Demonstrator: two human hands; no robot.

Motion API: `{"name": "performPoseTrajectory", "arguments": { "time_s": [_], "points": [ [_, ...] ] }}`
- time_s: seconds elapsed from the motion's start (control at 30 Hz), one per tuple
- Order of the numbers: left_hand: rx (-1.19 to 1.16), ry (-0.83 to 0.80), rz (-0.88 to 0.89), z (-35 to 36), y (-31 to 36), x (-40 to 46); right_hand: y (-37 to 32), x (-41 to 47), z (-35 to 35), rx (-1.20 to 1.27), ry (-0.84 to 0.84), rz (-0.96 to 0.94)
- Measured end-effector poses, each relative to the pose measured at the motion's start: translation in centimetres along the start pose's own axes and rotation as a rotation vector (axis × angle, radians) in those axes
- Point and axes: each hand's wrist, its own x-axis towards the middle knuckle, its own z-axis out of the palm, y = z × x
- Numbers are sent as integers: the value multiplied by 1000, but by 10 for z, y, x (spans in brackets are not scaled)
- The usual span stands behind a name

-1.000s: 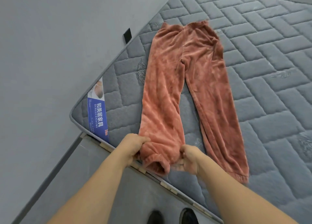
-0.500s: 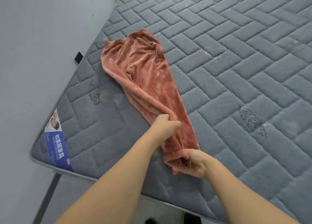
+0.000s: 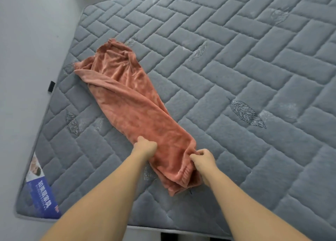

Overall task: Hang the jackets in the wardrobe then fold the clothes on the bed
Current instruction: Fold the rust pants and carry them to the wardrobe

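Folding the rust velvet trousers (image 3: pixel 134 113) lengthwise on the mattress (image 3: pixel 236 77), left hand (image 3: pixel 145 146) and right hand (image 3: pixel 202 159) pinching the near cuffs; next, probably carrying cuffs toward the far waistband

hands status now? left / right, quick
Left hand: closed, gripping the rust-orange fleece trousers at the left edge of the legs.
Right hand: closed, pinching the same trousers by the cuff end.

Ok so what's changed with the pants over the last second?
One leg of the pants has been folded over the other, so they lie as one narrow strip on the mattress. The left hand and right hand still grip the cuff end.
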Motion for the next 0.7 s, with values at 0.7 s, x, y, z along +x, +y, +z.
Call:
{"name": "performPoseTrajectory", "arguments": {
  "time_s": [0.7],
  "points": [
    [-548,-310,-244,-13,-56,53,-44,19,47,-1239,95,117]
  ]
}}
